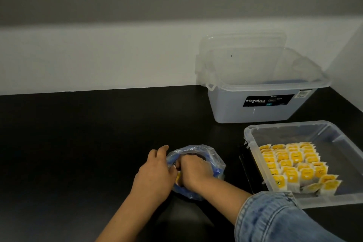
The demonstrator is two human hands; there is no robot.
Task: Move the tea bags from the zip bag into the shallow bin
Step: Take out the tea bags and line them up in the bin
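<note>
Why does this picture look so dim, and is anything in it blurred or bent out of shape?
In the head view the light is low: the black table swallows detail and the upper wall falls into grey shadow. The wide lens tilts the table's far edge. The tall clear box has hazy walls and a soft label. The tea bags in the shallow bin stay bright; their print is unreadable.

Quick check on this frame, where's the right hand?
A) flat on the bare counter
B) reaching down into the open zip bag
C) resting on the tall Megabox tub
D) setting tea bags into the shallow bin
B: the right hand is sunk into the open mouth of the zip bag, while the left hand holds the bag's near rim; the shallow bin with its rows of tea bags sits apart to the right, untouched.
</note>
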